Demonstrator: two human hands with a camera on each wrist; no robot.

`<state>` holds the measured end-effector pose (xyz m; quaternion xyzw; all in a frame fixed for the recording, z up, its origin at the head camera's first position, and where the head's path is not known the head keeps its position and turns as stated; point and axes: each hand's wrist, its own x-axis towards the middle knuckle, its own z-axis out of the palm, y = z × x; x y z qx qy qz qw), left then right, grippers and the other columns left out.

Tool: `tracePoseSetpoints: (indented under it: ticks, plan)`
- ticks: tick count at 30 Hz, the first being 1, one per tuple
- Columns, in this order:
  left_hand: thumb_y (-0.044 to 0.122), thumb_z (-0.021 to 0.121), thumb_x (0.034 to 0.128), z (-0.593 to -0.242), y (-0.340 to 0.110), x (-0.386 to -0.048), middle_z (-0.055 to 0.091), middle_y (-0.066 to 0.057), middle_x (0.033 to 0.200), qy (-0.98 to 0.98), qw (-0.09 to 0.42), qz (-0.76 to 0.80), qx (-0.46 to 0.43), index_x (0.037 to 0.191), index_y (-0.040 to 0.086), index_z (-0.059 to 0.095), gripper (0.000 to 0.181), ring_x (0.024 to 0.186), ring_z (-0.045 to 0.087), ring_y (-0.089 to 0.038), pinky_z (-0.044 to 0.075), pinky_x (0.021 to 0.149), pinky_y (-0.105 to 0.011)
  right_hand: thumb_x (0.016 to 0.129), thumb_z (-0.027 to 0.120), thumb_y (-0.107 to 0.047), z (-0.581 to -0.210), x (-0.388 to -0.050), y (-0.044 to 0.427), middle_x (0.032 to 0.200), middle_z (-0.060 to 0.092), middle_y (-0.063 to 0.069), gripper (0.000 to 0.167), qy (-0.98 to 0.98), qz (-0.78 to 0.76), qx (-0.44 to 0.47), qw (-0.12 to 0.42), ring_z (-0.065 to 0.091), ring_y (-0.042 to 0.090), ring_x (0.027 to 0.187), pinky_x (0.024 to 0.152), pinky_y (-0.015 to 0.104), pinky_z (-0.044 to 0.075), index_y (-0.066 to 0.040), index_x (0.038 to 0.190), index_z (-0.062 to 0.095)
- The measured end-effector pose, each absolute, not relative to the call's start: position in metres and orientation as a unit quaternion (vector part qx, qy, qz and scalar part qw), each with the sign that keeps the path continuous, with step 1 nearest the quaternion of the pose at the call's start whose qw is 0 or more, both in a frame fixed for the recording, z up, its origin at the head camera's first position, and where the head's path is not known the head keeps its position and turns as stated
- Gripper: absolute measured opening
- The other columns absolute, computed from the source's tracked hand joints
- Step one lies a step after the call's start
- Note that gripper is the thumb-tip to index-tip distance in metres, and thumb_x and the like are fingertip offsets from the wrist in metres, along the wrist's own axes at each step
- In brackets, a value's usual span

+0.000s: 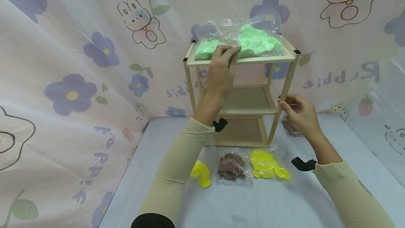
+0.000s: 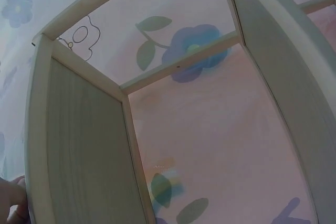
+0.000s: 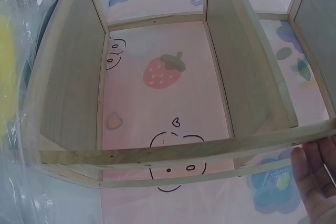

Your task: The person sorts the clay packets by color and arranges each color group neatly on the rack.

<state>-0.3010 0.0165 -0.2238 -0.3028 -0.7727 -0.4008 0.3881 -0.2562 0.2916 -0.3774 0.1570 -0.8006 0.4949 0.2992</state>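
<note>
A three-tier wooden shelf rack (image 1: 243, 112) stands on the table, with bags of light green clay (image 1: 259, 43) on its top tier. My left hand (image 1: 222, 71) is at the front rim of that tier, its fingers bent over the rim beside the clay; what lies under the fingertips is partly hidden. My right hand (image 1: 300, 113) holds the front right post between thumb and fingers. In the right wrist view, the fingers (image 3: 310, 171) meet the post near the right edge. Only a bit of the left fingers (image 2: 13, 198) shows in the left wrist view.
In front of the rack lie clear bags with yellow clay (image 1: 267, 164) and brown clay (image 1: 231, 166), and more yellow clay (image 1: 202, 174) partly behind my left sleeve. Another brown bag (image 1: 291, 127) lies behind my right hand. A printed curtain (image 1: 104, 90) hangs around the table.
</note>
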Motion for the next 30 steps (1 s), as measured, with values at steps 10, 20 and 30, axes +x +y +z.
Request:
tracePoseSetpoints:
  ticks: [10, 20, 30]
  plan:
    - [0.007, 0.066, 0.1077, -0.23, -0.001, -0.3, 0.055, -0.017, 0.131, -0.752, 0.377, -0.42, -0.34, 0.138, 0.001, 0.069, 0.031, 0.12, 0.057, -0.024, 0.046, 0.103, -0.013, 0.102, 0.072, 0.003, -0.379, -0.26, 0.291, 0.107, 0.07, -0.023, 0.026, -0.794, 0.502, 0.162, 0.302, 0.065, -0.004, 0.097, 0.086, 0.005, 0.052, 0.011, 0.126, 0.069]
    - [0.007, 0.073, 0.1036, -0.253, -0.027, -0.289, 0.065, -0.014, 0.126, -0.712, 0.431, -0.423, -0.359, 0.126, 0.002, 0.075, 0.023, 0.12, 0.063, -0.024, 0.05, 0.104, -0.025, 0.102, 0.071, 0.002, -0.379, -0.26, 0.29, 0.108, 0.07, -0.024, 0.026, -0.794, 0.505, 0.161, 0.297, 0.066, -0.004, 0.097, 0.086, 0.005, 0.052, 0.01, 0.127, 0.068]
    - [0.005, 0.074, 0.1025, -0.292, -0.058, -0.272, 0.069, -0.015, 0.122, -0.746, 0.38, -0.411, -0.36, 0.126, 0.001, 0.074, 0.023, 0.11, 0.065, -0.028, 0.055, 0.099, -0.031, 0.102, 0.071, 0.002, -0.385, -0.261, 0.293, 0.108, 0.068, -0.027, 0.027, -0.802, 0.49, 0.154, 0.305, 0.065, -0.006, 0.098, 0.085, 0.004, 0.051, 0.009, 0.129, 0.068]
